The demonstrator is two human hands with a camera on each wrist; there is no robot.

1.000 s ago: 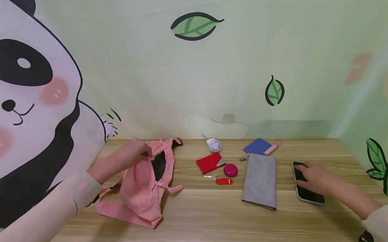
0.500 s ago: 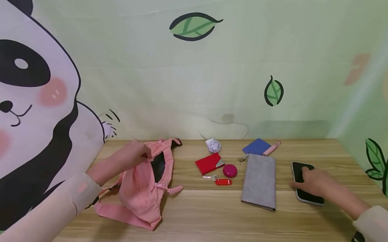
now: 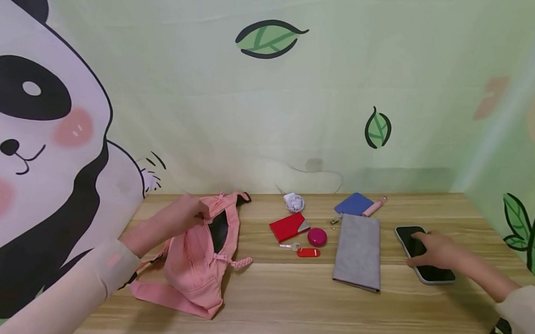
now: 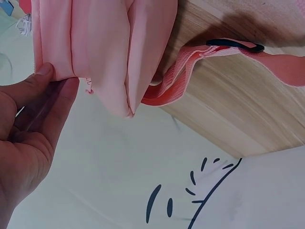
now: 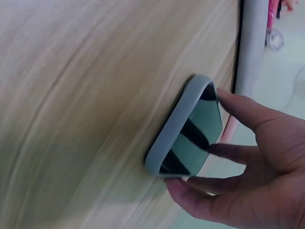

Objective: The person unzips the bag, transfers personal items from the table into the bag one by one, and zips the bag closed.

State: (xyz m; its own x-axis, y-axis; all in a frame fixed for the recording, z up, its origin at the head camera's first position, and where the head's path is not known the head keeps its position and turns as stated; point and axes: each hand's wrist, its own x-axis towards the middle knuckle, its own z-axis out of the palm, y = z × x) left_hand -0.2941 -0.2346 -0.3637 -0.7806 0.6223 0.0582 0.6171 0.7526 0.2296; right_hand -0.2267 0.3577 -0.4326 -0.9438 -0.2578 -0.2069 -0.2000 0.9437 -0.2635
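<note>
A pink fabric strap bag lies at the left of the wooden table, its dark-lined opening facing right. With thumb and fingers my left hand pinches the edge of that opening; in the left wrist view the pinched cloth shows close up. On the right, a black-screened smartphone in a pale grey case is held at its edges by my right hand. In the right wrist view the thumb is at one edge, fingers are at the opposite edge, and one fingertip meets the screen.
Left of the phone lies a grey wallet, with a blue card-like piece and pink tube behind it. Mid-table are a red card holder, magenta round case, key with red tag, and white coiled cable.
My right hand has closed around the phone's edges, and the phone has turned slightly, its far end shifting left. The left hand keeps its pinch on the bag.
</note>
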